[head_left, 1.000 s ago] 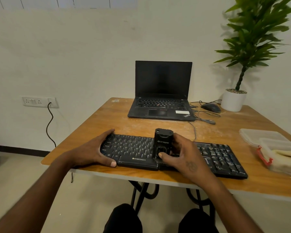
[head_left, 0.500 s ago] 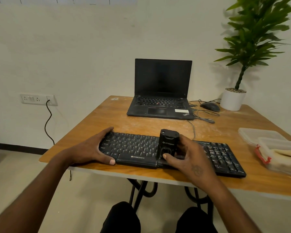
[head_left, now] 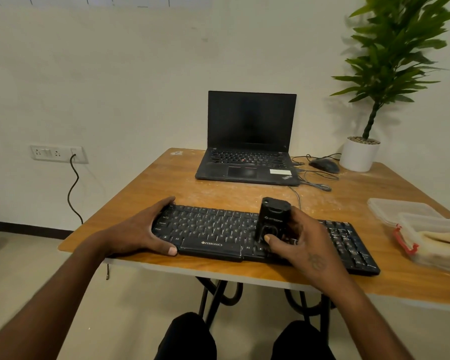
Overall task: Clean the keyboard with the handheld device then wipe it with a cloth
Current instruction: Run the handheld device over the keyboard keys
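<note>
A black Zebronics keyboard (head_left: 213, 229) lies along the front edge of the wooden table (head_left: 218, 188). My left hand (head_left: 140, 229) grips the keyboard's left end, thumb on the front edge and fingers over the back. My right hand (head_left: 302, 242) holds a small black handheld device (head_left: 272, 218) standing upright on the keys right of the keyboard's middle, with my thumb on its front face. A yellowish cloth (head_left: 447, 239) lies inside a clear container at the right.
An open black laptop (head_left: 247, 154) sits at the back of the table with a mouse (head_left: 324, 165) and cables beside it. A potted plant (head_left: 360, 152) stands back right. Clear plastic containers (head_left: 400, 210) are at the right edge.
My right hand has slid the device along the keys to the right, from the keyboard's middle. My left hand stays on the left end.
</note>
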Action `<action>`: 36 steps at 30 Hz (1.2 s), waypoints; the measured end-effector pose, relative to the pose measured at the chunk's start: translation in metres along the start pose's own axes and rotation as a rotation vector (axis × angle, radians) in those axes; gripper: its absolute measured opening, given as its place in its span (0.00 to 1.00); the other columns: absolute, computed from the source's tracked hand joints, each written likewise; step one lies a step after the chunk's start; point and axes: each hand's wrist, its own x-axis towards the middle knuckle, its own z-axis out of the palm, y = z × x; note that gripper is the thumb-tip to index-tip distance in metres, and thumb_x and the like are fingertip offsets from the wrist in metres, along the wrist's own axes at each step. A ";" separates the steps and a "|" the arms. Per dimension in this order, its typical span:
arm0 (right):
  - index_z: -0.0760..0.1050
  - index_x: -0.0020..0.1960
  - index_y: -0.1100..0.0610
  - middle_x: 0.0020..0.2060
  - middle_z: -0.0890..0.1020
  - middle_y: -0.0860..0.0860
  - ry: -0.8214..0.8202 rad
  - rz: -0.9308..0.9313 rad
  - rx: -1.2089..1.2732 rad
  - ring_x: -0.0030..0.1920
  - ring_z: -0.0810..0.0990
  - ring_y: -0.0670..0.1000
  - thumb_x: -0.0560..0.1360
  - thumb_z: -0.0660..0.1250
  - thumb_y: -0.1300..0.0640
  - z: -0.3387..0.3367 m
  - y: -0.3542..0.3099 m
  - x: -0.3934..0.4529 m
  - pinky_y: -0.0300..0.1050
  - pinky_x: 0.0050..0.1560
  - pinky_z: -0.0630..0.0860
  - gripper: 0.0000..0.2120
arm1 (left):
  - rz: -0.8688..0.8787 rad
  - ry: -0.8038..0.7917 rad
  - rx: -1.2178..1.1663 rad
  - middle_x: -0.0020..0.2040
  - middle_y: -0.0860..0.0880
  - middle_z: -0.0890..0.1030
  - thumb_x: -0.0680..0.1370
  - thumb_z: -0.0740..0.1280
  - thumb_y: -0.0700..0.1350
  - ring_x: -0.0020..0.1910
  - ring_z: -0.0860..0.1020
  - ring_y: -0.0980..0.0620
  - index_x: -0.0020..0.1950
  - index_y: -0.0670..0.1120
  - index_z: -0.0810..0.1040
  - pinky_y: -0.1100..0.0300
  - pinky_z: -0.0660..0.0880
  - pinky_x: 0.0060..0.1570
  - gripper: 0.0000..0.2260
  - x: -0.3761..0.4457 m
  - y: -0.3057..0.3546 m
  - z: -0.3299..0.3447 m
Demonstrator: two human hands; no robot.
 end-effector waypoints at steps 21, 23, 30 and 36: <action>0.57 0.63 0.49 0.46 0.78 0.49 -0.071 0.048 -0.152 0.44 0.80 0.48 0.80 0.67 0.64 0.065 -0.021 0.034 0.40 0.36 0.80 0.22 | 0.001 0.006 -0.003 0.69 0.63 0.62 0.65 0.83 0.58 0.65 0.69 0.61 0.81 0.65 0.47 0.67 0.71 0.57 0.56 0.001 -0.001 0.000; 0.57 0.62 0.49 0.41 0.75 0.47 -0.111 0.037 -0.148 0.40 0.77 0.45 0.80 0.65 0.64 0.075 -0.027 0.041 0.32 0.30 0.73 0.21 | -0.001 0.007 0.005 0.69 0.64 0.62 0.66 0.83 0.56 0.65 0.69 0.62 0.81 0.64 0.47 0.68 0.71 0.57 0.55 0.001 -0.001 0.000; 0.58 0.63 0.51 0.48 0.77 0.51 -0.037 0.136 -0.101 0.48 0.81 0.52 0.80 0.64 0.68 0.051 -0.020 0.040 0.56 0.46 0.84 0.21 | 0.010 0.009 0.003 0.71 0.61 0.62 0.66 0.83 0.57 0.67 0.69 0.60 0.81 0.64 0.47 0.66 0.71 0.59 0.56 0.001 0.000 0.000; 0.58 0.64 0.51 0.49 0.79 0.54 -0.007 0.119 -0.174 0.46 0.80 0.49 0.78 0.65 0.69 0.064 -0.018 0.045 0.43 0.37 0.80 0.24 | 0.015 0.015 0.000 0.74 0.59 0.62 0.66 0.83 0.55 0.66 0.69 0.62 0.82 0.64 0.47 0.68 0.70 0.58 0.56 0.001 -0.001 0.000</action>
